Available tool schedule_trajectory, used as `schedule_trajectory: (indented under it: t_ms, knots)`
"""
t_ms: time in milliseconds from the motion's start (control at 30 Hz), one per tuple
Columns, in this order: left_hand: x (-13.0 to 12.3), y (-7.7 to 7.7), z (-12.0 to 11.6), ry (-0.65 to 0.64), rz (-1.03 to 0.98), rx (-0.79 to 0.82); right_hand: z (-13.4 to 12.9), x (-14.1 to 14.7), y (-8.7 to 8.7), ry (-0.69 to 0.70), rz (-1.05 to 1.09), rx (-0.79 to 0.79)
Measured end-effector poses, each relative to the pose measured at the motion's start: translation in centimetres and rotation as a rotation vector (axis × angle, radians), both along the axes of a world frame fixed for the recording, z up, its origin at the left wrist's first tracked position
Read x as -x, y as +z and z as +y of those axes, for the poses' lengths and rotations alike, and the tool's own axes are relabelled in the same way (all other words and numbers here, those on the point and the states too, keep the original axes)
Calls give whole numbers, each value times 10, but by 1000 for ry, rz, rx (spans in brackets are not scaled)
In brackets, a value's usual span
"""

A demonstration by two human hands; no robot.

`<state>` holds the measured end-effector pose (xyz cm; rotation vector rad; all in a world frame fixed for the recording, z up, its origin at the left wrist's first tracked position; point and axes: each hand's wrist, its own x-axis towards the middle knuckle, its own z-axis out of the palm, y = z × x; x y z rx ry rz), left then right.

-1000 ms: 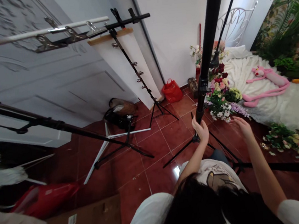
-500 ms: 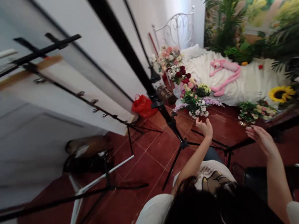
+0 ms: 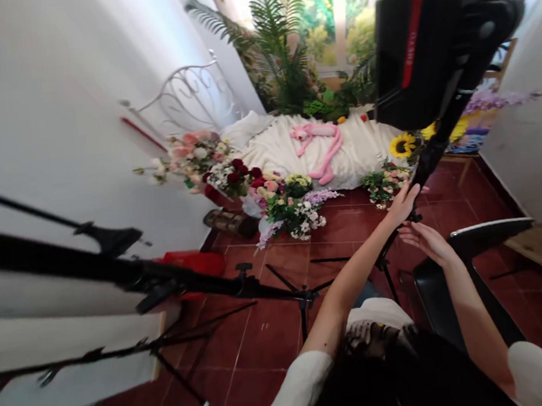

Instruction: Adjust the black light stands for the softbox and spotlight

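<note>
A black light stand leans at the right, with a bulky black lamp head bearing a red stripe on top. My left hand is wrapped round its pole, fingertips showing on the far side. Just below and to the right, my right hand has its fingers stretched toward the pole, near a small knob. Whether those fingertips touch the stand I cannot tell.
A second black stand crosses the left side, its legs spread on the red tiles. A black chair stands beside my right arm. Ahead, artificial flowers edge a bed with white cloth and a pink plush toy.
My view has swung right, bringing the lamp head into sight. My left hand has gone from empty to holding the light stand's pole, and my right hand has come close beside it.
</note>
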<state>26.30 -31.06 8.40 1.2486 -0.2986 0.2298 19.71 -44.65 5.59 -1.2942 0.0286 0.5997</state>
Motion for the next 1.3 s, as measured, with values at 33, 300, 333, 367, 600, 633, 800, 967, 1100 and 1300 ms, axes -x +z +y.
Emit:
schedule_trajectory:
  t_ms: [33, 300, 333, 367, 600, 633, 800, 967, 1100, 1300]
  knots:
    - [-3, 1, -3, -27, 14, -2, -1, 2, 1, -5, 24, -22]
    - [1, 4, 9, -89, 91, -40, 11, 12, 9, -86, 353, -493]
    - [2, 4, 9, -84, 103, -39, 15, 12, 11, -94, 408, -594]
    - [3, 3, 8, -77, 114, -46, 19, 12, 14, -106, 455, -699]
    - [1, 0, 4, -4, 67, -68, 46, 9, 16, -116, 552, -1304]
    - [1, 0, 4, -7, 63, -69, 49, 9, 14, -94, 530, -1361]
    - [0, -1, 5, -33, 96, -48, 56, 11, 4, -90, 431, -1520]
    - [-2, -3, 3, -40, 103, -31, 57, 10, 1, -121, 430, -1492]
    - [-2, -3, 2, -32, 83, -6, 57, 6, 0, -117, 424, -1511]
    - [-1, -1, 1, 11, 136, -28, 60, 6, 4, -249, 586, -1607]
